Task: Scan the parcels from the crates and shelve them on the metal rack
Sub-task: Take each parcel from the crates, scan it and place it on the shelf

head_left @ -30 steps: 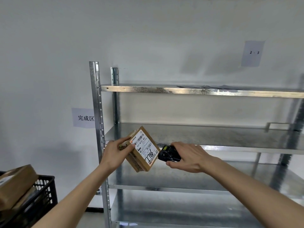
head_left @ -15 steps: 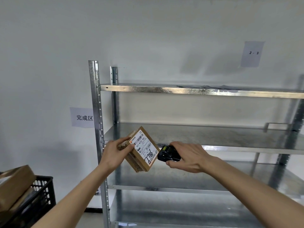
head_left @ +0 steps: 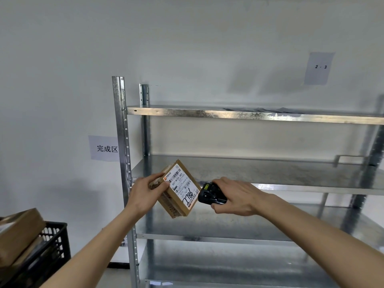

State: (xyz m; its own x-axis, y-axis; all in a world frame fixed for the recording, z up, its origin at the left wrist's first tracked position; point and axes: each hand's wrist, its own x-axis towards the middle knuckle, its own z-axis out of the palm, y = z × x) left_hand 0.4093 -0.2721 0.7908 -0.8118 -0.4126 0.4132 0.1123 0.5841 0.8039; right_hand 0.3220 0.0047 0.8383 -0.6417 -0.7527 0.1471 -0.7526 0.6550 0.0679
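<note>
My left hand (head_left: 145, 193) grips a small brown cardboard parcel (head_left: 176, 191) by its left end, tilted, with its white barcode label facing me. My right hand (head_left: 234, 197) holds a black handheld scanner (head_left: 209, 196), its nose almost touching the parcel's lower right corner. Both hover in front of the metal rack (head_left: 259, 173), level with the front edge of its middle shelf. The shelves in view are bare apart from something flat on the top one.
A black plastic crate (head_left: 44, 249) with more brown parcels (head_left: 18, 231) stands at the lower left. Paper signs hang on the white wall: one beside the rack's left post (head_left: 105, 148), one marked "2 - 3" (head_left: 319, 67) at the upper right.
Both hands keep the parcel and scanner in nearly the same place. The view has shifted slightly.
</note>
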